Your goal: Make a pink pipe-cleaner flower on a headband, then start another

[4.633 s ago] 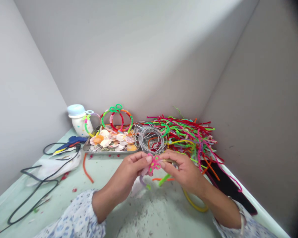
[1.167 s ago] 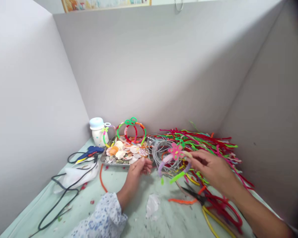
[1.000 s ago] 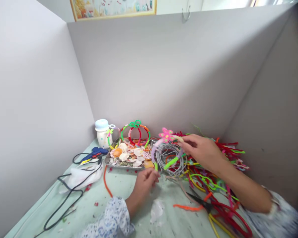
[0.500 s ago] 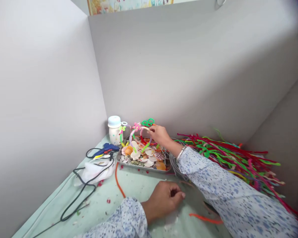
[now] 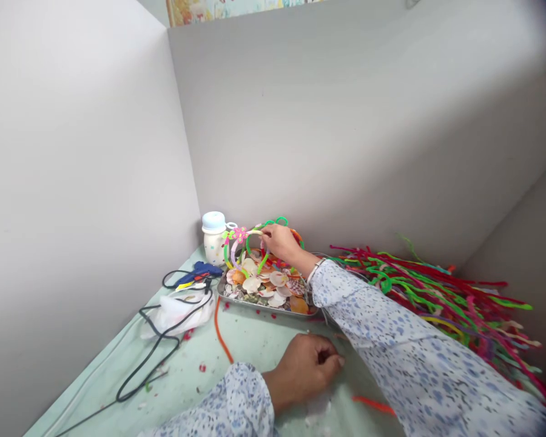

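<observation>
The flower band (image 5: 239, 235) in the right hand (image 5: 281, 241) shows pink, lilac, cream and lime. Below the grip lie white and orange shells (image 5: 278, 278); right of it, a blue-specked white sleeve (image 5: 414, 340).

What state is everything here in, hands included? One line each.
Right hand, pinching the flowered band
Flowered band, bent into an arch, held
Left hand, loosely curled
Bottle, upright, lid on
Tray, filled with shells
Blue tool, lying down
Black cord, loosely looped
Plastic bag, crumpled
Fuzzy stems, heaped loosely

Pink-flowered hoop (image 5: 239, 235) partly behind right hand (image 5: 281, 242); framed picture (image 5: 246, 8) top-cropped
</observation>
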`<state>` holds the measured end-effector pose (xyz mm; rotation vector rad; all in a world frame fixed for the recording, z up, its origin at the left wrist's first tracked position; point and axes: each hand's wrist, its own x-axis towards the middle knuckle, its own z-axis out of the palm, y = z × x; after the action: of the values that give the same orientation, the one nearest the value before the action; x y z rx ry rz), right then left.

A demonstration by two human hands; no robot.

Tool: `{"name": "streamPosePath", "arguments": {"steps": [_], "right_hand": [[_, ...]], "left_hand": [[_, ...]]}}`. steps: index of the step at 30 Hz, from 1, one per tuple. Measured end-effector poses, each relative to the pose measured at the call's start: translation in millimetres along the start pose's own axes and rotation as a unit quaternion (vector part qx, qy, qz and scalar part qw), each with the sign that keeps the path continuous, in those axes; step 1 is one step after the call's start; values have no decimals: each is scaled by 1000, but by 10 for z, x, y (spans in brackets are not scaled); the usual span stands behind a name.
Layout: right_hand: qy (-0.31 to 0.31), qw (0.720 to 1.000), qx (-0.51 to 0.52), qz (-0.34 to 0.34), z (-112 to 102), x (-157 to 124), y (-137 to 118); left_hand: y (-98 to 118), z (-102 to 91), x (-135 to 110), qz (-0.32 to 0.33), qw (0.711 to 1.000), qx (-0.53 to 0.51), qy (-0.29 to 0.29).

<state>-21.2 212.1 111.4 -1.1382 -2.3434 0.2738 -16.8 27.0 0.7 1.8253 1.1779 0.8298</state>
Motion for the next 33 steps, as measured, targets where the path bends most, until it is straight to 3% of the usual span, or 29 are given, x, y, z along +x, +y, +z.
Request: {"name": "streamPosePath", "arguments": {"steps": [9,19,25,33], "right_hand": [[-10,997,-11,79,21,119,57],[21,994,-4,110,58,-30,93],[96,986,7,132,-73,-15,66],[181,975,49,117,-427,67,-51]], "left_hand": [[-6,20,15,10,1000,-12,1],[-19,35,24,3,1000,3,-1],[-20,34,20,1,1000,7,-6],[-53,50,23,-1,1000,3,2]]}}
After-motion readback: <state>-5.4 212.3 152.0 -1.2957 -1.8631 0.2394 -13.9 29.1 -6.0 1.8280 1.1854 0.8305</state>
